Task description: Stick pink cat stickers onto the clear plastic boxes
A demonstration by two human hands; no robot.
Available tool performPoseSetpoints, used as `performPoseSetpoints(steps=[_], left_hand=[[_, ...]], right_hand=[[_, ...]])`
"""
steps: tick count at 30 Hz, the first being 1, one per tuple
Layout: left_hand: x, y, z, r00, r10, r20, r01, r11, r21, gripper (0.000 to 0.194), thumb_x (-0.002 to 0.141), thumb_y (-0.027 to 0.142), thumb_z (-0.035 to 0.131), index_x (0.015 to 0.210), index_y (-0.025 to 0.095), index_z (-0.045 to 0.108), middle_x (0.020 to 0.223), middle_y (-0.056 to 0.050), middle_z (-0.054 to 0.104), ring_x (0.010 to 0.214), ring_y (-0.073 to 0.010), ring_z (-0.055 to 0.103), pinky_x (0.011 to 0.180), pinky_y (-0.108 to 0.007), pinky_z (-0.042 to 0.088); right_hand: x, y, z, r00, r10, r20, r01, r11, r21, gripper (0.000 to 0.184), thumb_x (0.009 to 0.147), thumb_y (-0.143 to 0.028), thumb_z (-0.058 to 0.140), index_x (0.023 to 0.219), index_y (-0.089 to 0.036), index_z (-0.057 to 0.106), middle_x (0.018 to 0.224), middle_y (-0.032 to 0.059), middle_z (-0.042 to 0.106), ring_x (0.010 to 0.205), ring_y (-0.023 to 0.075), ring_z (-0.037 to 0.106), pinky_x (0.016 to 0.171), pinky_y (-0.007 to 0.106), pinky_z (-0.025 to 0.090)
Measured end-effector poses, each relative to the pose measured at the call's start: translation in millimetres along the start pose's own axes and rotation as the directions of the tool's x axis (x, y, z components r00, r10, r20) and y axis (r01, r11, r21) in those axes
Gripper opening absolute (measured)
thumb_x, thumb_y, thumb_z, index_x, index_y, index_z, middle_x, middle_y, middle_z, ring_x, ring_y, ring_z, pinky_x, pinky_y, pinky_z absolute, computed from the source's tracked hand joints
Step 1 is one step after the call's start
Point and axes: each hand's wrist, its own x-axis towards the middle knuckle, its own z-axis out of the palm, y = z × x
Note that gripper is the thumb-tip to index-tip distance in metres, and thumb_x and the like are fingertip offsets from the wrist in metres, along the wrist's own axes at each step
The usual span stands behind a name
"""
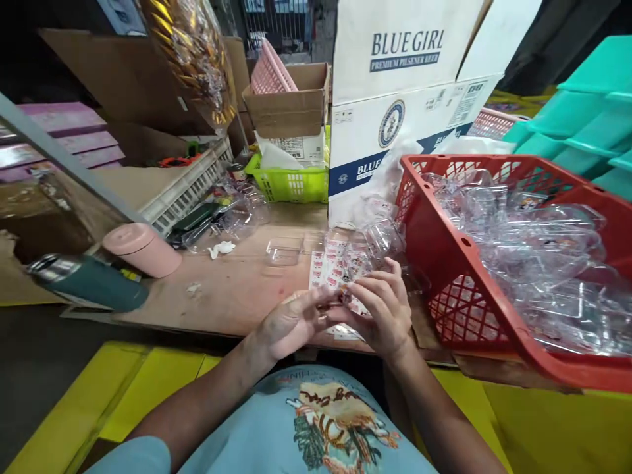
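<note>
Over the front of the table, my left hand (296, 322) and my right hand (382, 306) come together with fingers closed around a clear plastic container (349, 300). A small dark printed sticker seems to show on it; the transparent outline is hard to make out. Beneath the hands lie sheets of red-and-white printed stickers (318, 268). More clear containers (382, 238) lie just past my right hand. A shallow clear tray (285, 251) rests on the table ahead of my left hand.
At right stands a red basket (464, 257) heaped with clear plastic containers (543, 247). A white beer carton (365, 125) rises behind the stickers. To the left are a pink cup (143, 250), a teal bottle (91, 282) and a crumpled white scrap (221, 249). A lime basket (286, 183) sits farther back.
</note>
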Motion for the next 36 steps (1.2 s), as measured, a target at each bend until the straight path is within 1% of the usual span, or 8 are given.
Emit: performPoseSetpoints(steps=[6, 9, 14, 18, 25, 31, 34, 36], left_hand=[[-12.3, 7.9, -40.5, 0.909, 0.31, -0.279, -0.32, 0.947, 0.008, 0.01, 0.072, 0.021, 0.081, 0.08, 0.015, 0.078, 0.091, -0.006, 0.074, 0.091, -0.0158, 0.066, 0.096, -0.031, 0.048], [-19.7, 4.2, -53.8, 0.842, 0.484, -0.238, -0.404, 0.859, 0.316, 0.009, 0.077, 0.025, 0.077, 0.081, 0.017, 0.079, 0.101, -0.008, 0.071, 0.098, -0.0178, 0.063, 0.093, -0.029, 0.049], [-20.8, 11.4, -74.6, 0.793, 0.61, -0.014, -0.438, 0.585, 0.683, 0.022, 0.086, 0.027, 0.07, 0.105, 0.02, 0.077, 0.118, -0.01, 0.063, 0.116, -0.0236, 0.059, 0.104, -0.036, 0.046], [-4.6, 42.6, -86.9, 0.642, 0.765, -0.05, -0.481, 0.453, 0.75, 0.036, 0.085, 0.026, 0.071, 0.12, 0.023, 0.071, 0.124, -0.009, 0.059, 0.117, -0.0222, 0.059, 0.106, -0.036, 0.045], [9.8, 63.5, -57.3, 0.776, 0.548, 0.313, -0.484, 0.2, 0.852, 0.029, 0.091, 0.021, 0.059, 0.116, 0.026, 0.073, 0.116, -0.01, 0.063, 0.114, -0.0238, 0.06, 0.103, -0.038, 0.047], [30.3, 72.4, -97.6, 0.742, 0.605, 0.288, -0.272, -0.121, 0.955, 0.067, 0.081, 0.031, 0.073, 0.144, 0.022, 0.049, 0.146, -0.016, 0.049, 0.142, -0.0347, 0.037, 0.12, -0.053, 0.023], [35.7, 89.5, -122.5, 0.805, 0.537, 0.251, -0.141, -0.238, 0.961, 0.025, 0.083, 0.023, 0.068, 0.107, 0.019, 0.072, 0.121, -0.014, 0.067, 0.14, -0.0362, 0.039, 0.12, -0.06, 0.01], [34.0, 97.7, -122.4, 0.869, 0.459, 0.188, -0.155, -0.109, 0.982, 0.007, 0.083, 0.024, 0.067, 0.084, 0.019, 0.073, 0.1, -0.01, 0.073, 0.129, -0.033, 0.051, 0.117, -0.056, 0.022]], right_hand=[[-8.6, -22.5, 30.1, 0.937, 0.268, 0.224, -0.32, 0.915, 0.246, 0.042, 0.084, -0.028, 0.075, 0.124, -0.024, 0.059, 0.111, 0.0101, 0.063, 0.105, 0.0274, 0.058, 0.095, 0.05, 0.048], [4.4, -27.5, 42.2, 0.871, 0.383, 0.307, -0.478, 0.805, 0.351, 0.035, 0.091, -0.029, 0.066, 0.126, -0.023, 0.059, 0.114, 0.0109, 0.059, 0.107, 0.0259, 0.058, 0.09, 0.045, 0.05], [38.4, -24.9, 50.5, 0.946, 0.158, 0.284, -0.214, 0.961, 0.178, 0.02, 0.089, -0.01, 0.063, 0.103, -0.023, 0.069, 0.09, 0.0058, 0.061, 0.087, 0.0218, 0.052, 0.079, 0.039, 0.046], [53.3, -8.3, 50.5, 0.962, 0.266, 0.051, -0.27, 0.96, 0.076, 0.014, 0.089, -0.012, 0.064, 0.097, -0.022, 0.069, 0.093, 0.0058, 0.061, 0.091, 0.0225, 0.055, 0.085, 0.041, 0.045], [60.9, 11.0, 63.3, 0.931, 0.165, 0.326, -0.219, 0.966, 0.138, 0.023, 0.09, -0.017, 0.066, 0.111, -0.025, 0.069, 0.1, 0.0078, 0.063, 0.101, 0.026, 0.052, 0.086, 0.044, 0.048], [51.2, 24.8, 45.6, 0.971, 0.238, 0.017, -0.239, 0.97, 0.043, 0.02, 0.086, -0.009, 0.067, 0.1, -0.024, 0.07, 0.096, 0.007, 0.064, 0.097, 0.026, 0.056, 0.092, 0.05, 0.045], [45.3, 35.0, 43.5, 0.956, 0.266, 0.127, -0.277, 0.958, 0.074, 0.047, 0.088, -0.02, 0.068, 0.134, -0.024, 0.058, 0.12, 0.0126, 0.063, 0.115, 0.0315, 0.056, 0.099, 0.054, 0.045], [39.2, 36.6, 52.7, 0.925, 0.174, 0.338, -0.222, 0.969, 0.108, 0.078, 0.088, -0.026, 0.068, 0.156, -0.019, 0.029, 0.145, 0.0193, 0.049, 0.135, 0.0373, 0.044, 0.107, 0.06, 0.04]])
